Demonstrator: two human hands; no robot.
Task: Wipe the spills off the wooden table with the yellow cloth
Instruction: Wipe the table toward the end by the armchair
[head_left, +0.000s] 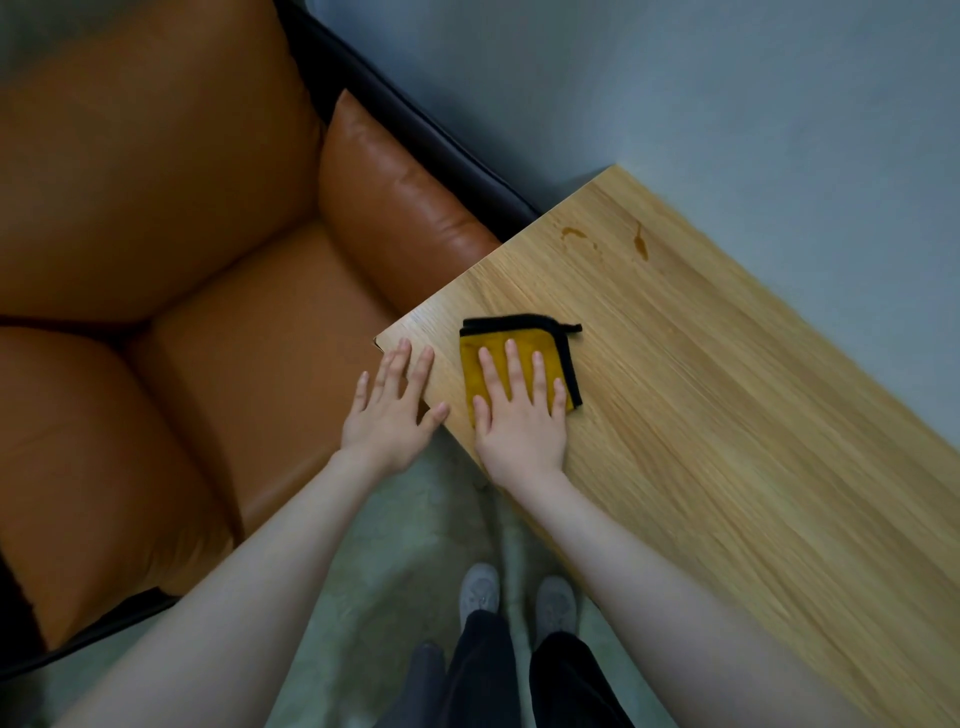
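The yellow cloth (511, 358) lay folded near the desk (727, 415) corner under the flat, released right hand (519, 415); both spills (641, 241) remained unwiped farther along, well apart.

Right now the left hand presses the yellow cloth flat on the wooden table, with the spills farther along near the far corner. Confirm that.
Wrong hand. In the head view the right hand presses the yellow cloth flat on the wooden table; the left hand rests at the table's corner. The spills do lie farther along, near the far corner.
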